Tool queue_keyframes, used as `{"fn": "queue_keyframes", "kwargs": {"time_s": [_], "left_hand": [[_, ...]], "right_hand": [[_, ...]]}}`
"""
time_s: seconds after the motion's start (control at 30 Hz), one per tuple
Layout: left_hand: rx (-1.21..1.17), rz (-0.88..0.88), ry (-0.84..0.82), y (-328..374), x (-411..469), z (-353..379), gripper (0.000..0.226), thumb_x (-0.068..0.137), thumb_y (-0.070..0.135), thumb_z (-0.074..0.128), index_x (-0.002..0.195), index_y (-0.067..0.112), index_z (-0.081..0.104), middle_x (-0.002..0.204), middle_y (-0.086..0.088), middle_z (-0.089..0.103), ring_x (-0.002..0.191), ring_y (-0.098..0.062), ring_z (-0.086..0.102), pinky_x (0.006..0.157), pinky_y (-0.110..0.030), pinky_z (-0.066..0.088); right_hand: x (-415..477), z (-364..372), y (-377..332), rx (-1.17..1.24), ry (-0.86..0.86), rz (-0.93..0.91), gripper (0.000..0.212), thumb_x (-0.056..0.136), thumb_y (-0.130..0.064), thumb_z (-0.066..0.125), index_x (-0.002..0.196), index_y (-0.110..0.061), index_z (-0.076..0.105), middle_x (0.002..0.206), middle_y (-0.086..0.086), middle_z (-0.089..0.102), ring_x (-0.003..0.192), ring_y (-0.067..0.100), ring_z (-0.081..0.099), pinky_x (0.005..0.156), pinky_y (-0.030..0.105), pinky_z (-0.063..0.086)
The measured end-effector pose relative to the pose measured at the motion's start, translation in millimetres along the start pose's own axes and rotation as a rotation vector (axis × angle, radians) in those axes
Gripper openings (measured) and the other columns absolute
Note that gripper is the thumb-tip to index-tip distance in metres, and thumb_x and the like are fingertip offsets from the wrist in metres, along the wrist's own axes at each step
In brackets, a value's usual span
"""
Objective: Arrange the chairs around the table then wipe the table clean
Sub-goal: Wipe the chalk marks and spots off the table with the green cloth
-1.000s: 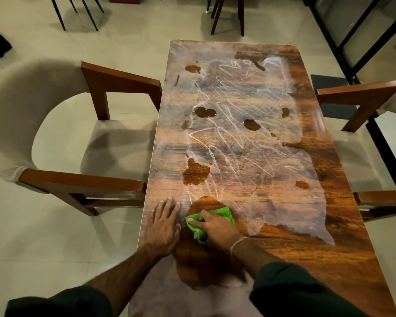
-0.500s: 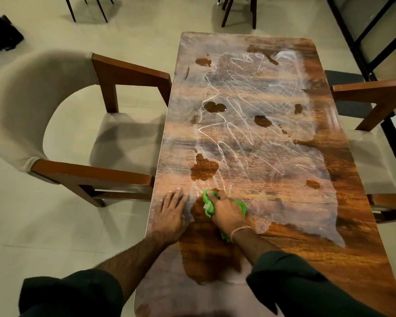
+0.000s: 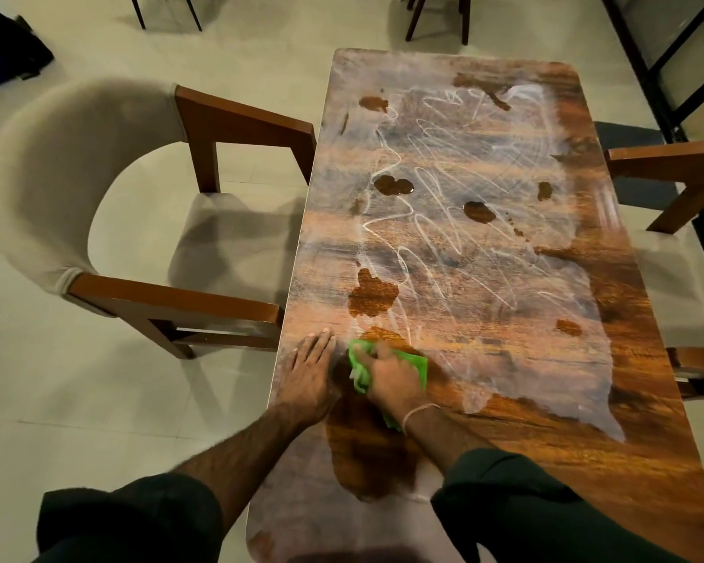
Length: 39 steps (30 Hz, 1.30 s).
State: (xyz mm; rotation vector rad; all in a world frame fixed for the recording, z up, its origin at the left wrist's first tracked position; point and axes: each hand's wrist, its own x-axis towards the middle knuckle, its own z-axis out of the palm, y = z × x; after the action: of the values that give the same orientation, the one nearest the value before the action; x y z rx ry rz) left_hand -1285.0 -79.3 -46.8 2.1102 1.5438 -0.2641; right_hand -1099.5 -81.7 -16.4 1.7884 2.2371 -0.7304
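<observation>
We look from head height, forward and steeply down, along the desk [image 3: 647, 461] from its near short end.

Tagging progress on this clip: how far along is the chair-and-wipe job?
Done: left chair and right chair are drawn up to the table. In hand: right hand holds a green cloth on the near end, left hand flat beside it. Left: white film and dark patches cover most of the top.
</observation>
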Motion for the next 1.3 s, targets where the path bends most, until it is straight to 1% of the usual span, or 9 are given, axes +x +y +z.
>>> {"fn": "queue_keyframes", "kwargs": {"time_s": [0.07, 0.13, 0.3, 0.47, 0.63, 0.8, 0.97, 1.13, 1.3], "left_hand": [[-0.004, -0.012, -0.006, 2.3, 0.3, -1.7, 0.085, 0.090, 0.051, 0.028, 0.161, 0.018, -0.003, 0.169, 0.000, -0.012, 0.155, -0.021, -0.013, 0.124, -0.042, -0.006], [-0.005, -0.005, 0.000, 1.8, 0.7, 0.0, 0.084, 0.095, 0.048, 0.038, 0.161, 0.018, -0.003, 0.169, -0.001, -0.013, 0.155, -0.022, -0.013, 0.124, -0.042, -0.005], [-0.021, -0.012, 0.012, -1.2, 1.9, 3.7, 0.091, 0.095, 0.045, 0.056, 0.162, 0.019, -0.001, 0.169, 0.000, -0.009, 0.155, -0.022, -0.011, 0.125, -0.044, -0.003], [-0.032, -0.012, 0.040, 2.4, 0.4, 1.3, 0.077, 0.101, 0.040, 0.042, 0.162, 0.020, 0.000, 0.169, 0.002, -0.010, 0.155, -0.020, -0.012, 0.124, -0.043, -0.006], [-0.018, -0.023, 0.028, 1.3, 0.8, 0.3, 0.090, 0.095, 0.040, 0.056, 0.162, 0.021, 0.000, 0.169, 0.002, -0.009, 0.155, -0.020, -0.011, 0.123, -0.042, -0.007], [-0.055, -0.048, 0.071, 4.0, 1.7, 1.7, 0.076, 0.100, 0.037, 0.043, 0.162, 0.021, 0.003, 0.169, 0.003, -0.005, 0.155, -0.017, -0.009, 0.123, -0.041, -0.007], [-0.044, -0.034, 0.022, 2.4, 1.5, -1.9, 0.089, 0.095, 0.041, 0.056, 0.162, 0.019, 0.000, 0.169, 0.002, -0.009, 0.155, -0.019, -0.011, 0.123, -0.041, -0.008], [-0.081, -0.038, 0.060, 1.9, 1.9, 3.0, 0.085, 0.095, 0.038, 0.052, 0.162, 0.021, 0.001, 0.169, 0.004, -0.007, 0.155, -0.019, -0.010, 0.124, -0.042, -0.008], [-0.039, -0.033, 0.030, 2.4, 0.9, 0.4, 0.091, 0.095, 0.042, 0.055, 0.162, 0.019, -0.002, 0.169, 0.001, -0.010, 0.155, -0.020, -0.012, 0.122, -0.040, -0.010]], "right_hand": [[-8.7, 7.4, 1.3, -0.078, -0.084, -0.339, 0.056, 0.095, -0.027, 0.055, 0.148, -0.029, 0.036, 0.126, 0.011, 0.045, 0.102, 0.031, 0.056, 0.076, 0.045, 0.052], [-3.8, 1.9, 15.0, -0.138, -0.119, -0.460, 0.055, 0.096, -0.026, 0.054, 0.148, -0.030, 0.037, 0.122, 0.010, 0.045, 0.099, 0.029, 0.055, 0.076, 0.046, 0.053], [13.5, -10.0, 6.3, 0.106, 0.054, 0.186, 0.068, 0.090, -0.014, 0.056, 0.152, -0.026, 0.031, 0.149, 0.012, 0.032, 0.115, 0.034, 0.056, 0.097, 0.044, 0.050], [9.2, -0.7, 0.0, -0.032, -0.049, -0.217, 0.064, 0.094, -0.017, 0.053, 0.152, -0.030, 0.028, 0.131, 0.011, 0.039, 0.098, 0.031, 0.057, 0.080, 0.045, 0.054], [28.2, -14.6, 3.2, 0.135, 0.102, 0.256, 0.067, 0.088, -0.012, 0.056, 0.150, -0.019, 0.032, 0.144, 0.016, 0.034, 0.114, 0.037, 0.057, 0.092, 0.045, 0.052], [27.6, -8.4, -3.6, -0.043, -0.045, -0.148, 0.067, 0.092, -0.013, 0.053, 0.153, -0.027, 0.026, 0.132, 0.013, 0.037, 0.099, 0.036, 0.058, 0.079, 0.045, 0.054], [48.3, -19.2, 3.7, 0.133, 0.109, 0.319, 0.067, 0.087, -0.013, 0.055, 0.149, -0.014, 0.029, 0.140, 0.019, 0.039, 0.115, 0.039, 0.055, 0.093, 0.044, 0.050], [45.3, -17.6, -2.9, -0.016, -0.066, -0.077, 0.068, 0.090, -0.013, 0.052, 0.151, -0.031, 0.028, 0.134, 0.012, 0.036, 0.099, 0.039, 0.060, 0.083, 0.047, 0.053], [42.7, -28.0, 21.1, 0.209, 0.155, 0.412, 0.056, 0.086, -0.015, 0.058, 0.140, -0.015, 0.042, 0.130, 0.016, 0.052, 0.110, 0.037, 0.059, 0.091, 0.043, 0.052]]}}
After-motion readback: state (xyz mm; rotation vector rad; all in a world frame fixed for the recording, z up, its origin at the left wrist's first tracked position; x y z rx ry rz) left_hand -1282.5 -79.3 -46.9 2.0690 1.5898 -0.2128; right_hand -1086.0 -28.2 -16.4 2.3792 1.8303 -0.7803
